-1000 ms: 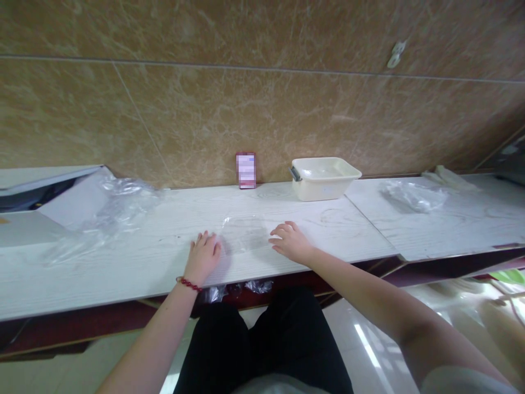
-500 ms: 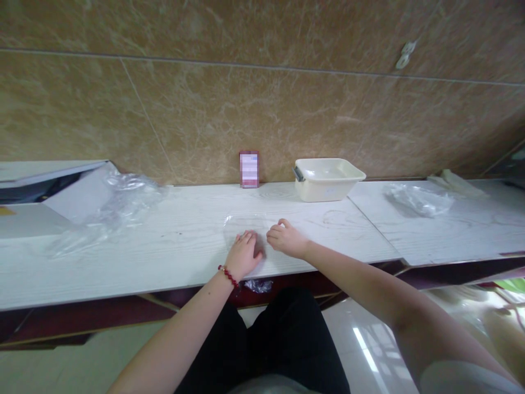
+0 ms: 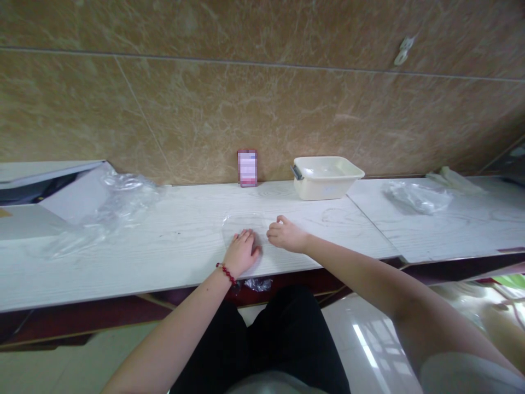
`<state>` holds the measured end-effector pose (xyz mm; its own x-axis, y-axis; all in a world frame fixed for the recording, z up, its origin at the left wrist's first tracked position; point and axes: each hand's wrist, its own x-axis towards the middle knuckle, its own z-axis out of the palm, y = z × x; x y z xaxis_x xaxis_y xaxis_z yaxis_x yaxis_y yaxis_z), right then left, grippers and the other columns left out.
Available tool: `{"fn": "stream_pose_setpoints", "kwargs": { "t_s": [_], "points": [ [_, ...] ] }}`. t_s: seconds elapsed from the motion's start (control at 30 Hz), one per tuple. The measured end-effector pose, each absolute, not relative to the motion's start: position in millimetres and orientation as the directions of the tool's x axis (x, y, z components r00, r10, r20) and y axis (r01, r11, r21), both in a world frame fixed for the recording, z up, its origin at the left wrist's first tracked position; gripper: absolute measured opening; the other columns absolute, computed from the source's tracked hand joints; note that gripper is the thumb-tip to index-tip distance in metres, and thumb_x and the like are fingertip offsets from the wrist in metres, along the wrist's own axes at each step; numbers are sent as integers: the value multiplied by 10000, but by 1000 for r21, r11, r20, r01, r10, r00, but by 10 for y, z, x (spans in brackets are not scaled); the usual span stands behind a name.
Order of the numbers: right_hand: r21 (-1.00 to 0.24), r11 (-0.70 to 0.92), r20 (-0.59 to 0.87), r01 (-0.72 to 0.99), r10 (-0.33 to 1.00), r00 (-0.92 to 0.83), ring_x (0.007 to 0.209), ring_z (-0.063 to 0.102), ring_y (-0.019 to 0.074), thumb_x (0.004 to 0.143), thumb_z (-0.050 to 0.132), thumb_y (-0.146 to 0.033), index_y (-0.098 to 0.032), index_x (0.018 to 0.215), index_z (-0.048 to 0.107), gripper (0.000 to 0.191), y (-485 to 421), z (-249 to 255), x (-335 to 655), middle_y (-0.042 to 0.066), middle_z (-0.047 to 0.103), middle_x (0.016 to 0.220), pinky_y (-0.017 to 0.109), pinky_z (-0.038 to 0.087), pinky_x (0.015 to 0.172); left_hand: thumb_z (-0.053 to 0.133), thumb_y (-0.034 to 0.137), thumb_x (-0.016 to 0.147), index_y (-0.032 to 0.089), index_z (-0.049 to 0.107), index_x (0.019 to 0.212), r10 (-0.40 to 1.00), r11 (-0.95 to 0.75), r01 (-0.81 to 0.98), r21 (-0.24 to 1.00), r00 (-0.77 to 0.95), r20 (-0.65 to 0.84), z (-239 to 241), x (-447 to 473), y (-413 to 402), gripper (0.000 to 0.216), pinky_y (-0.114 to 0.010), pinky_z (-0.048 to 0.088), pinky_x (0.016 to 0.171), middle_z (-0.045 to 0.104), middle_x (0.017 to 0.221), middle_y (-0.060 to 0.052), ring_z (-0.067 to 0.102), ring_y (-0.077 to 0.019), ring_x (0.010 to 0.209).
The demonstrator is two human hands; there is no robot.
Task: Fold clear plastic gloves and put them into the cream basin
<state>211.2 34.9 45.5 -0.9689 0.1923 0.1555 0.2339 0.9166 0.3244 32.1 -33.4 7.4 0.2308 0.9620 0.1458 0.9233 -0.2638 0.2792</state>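
Left fingers (image 3: 245,236) lie flat on clear plastic (image 3: 232,224), right fingers (image 3: 274,233) curled alongside.

plastic sheet (image 3: 243,221) before phone (image 3: 248,168), tub (image 3: 322,189) right of phone

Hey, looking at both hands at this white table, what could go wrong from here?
First, the clear plastic piece barely shows against the white table, so an edge might be missed. Second, the left hand lies over it while the right hand's curled fingers are by its right edge; a pull against the left hand might bend it. Third, the phone stands upright by the wall, so a bump could tip it.
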Motion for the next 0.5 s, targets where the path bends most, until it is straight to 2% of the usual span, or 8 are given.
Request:
{"fn": "stream_pose_setpoints", "kwargs": {
  "t_s": [0.2, 0.3, 0.4, 0.5],
  "points": [
    [305, 921, 209, 243, 184, -960, 818, 441, 148, 809, 379, -193, -158, 781, 547, 173, 372, 535, 2103, 42, 581, 811, 354, 222, 768, 416, 302, 752, 82, 403, 1175, 962, -250, 933, 259, 209, 178, 107, 334, -328, 477, -406, 219, 954, 371, 1267, -157, 293, -263, 1181],
    [232, 933, 270, 275, 209, -940, 842, 453, 156, 803, 376, -191, -155, 780, 556, 185, 401, 594, 2099, 58, 586, 837, 358, 230, 783, 380, 177, 760, 108, 444, 1140, 963, -256, 930, 265, 221, 156, 166, 334, -293, 392, -401, 230, 940, 433, 1223, -144, 355, -247, 1145],
    [30, 951, 356, 307, 277, -892, 868, 470, 160, 794, 394, -221, -162, 792, 564, 179, 432, 658, 2114, 63, 590, 858, 345, 264, 799, 319, 117, 772, 117, 495, 1087, 974, -226, 915, 334, 205, 99, 292, 301, -228, 361, -370, 302, 878, 563, 1057, -145, 498, -226, 995],
    [-333, 859, 459, 390, 509, -729, 908, 481, 159, 788, 408, -310, -169, 900, 545, 226, 476, 685, 2164, 72, 577, 934, 320, 317, 812, 311, 254, 806, 117, 585, 924, 986, -142, 844, 517, 165, 1, 504, 231, -156, 329, -360, 374, 775, 624, 884, -134, 555, -234, 846]
  ]
}}
